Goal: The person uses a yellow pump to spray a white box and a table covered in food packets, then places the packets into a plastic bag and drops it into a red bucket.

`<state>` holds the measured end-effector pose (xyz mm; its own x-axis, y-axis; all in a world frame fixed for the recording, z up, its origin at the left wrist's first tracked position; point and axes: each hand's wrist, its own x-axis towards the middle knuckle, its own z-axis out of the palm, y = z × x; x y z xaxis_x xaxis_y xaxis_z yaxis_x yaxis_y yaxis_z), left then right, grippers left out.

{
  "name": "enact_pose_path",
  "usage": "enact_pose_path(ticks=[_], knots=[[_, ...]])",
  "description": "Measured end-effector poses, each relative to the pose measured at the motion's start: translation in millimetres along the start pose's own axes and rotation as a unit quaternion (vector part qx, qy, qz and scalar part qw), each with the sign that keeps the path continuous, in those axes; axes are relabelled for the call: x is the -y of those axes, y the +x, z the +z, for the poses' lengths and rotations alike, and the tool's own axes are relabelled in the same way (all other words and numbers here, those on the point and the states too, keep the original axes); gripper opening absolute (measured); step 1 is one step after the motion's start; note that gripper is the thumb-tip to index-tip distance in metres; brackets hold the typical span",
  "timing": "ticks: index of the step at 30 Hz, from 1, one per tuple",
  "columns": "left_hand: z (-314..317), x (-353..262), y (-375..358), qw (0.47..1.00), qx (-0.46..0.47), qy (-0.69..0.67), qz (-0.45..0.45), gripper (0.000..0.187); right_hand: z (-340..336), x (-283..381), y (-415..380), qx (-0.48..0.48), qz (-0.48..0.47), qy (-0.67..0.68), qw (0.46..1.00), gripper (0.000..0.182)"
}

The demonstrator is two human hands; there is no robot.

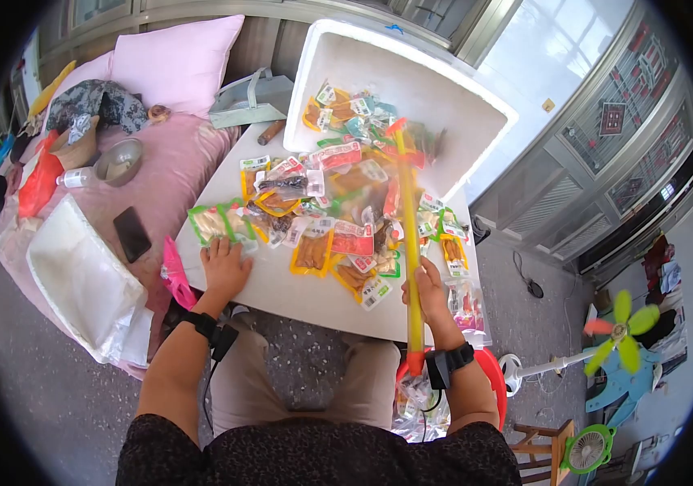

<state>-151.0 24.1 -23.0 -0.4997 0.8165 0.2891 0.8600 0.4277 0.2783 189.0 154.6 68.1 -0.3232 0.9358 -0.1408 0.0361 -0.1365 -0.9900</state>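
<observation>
Right hand (427,293) is clamping around an orange-tipped yellow stick (408,219), left hand (226,269) is resting splayed apart against a green-edged food packet (207,220).

Our left hand (226,269) lays its fingers (217,248) at the edge of a green-edged clear plastic packet (211,220) on the pale flat table (278,293) while our right hand (432,293) grips a long orange-ended yellow stick (409,227).

Looks smooth on the long, yellow plastic stick (408,243) (slightly glossy), matt on the rectangular, white foam box (419,81).
</observation>
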Motion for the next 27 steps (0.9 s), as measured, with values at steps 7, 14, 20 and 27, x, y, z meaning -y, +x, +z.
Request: enact_pose_path(ticks=[7,14,20,27], knots=[[2.5,1.0,1.7,1.000,-0.009,0.001,0.007,0.038,-29.6,13.3,132.4,0.021,-0.074,-0.046,0.996,0.030],[3.7,1.2,2.2,1.000,-0.011,0.002,0.006,0.038,-11.7,13.9,193.5,0.040,-0.070,-0.059,0.995,0.031],[1.4,0.2,0.7,1.000,-0.023,0.009,0.011,0.037,-22.7,-25.2,135.6,0.018,0.001,-0.096,0.995,0.035],[1.5,0.0,0.1,1.000,-0.008,0.007,0.006,0.039,-40.9,-11.1,-15.2,0.010,0.093,-0.080,0.992,0.039]])
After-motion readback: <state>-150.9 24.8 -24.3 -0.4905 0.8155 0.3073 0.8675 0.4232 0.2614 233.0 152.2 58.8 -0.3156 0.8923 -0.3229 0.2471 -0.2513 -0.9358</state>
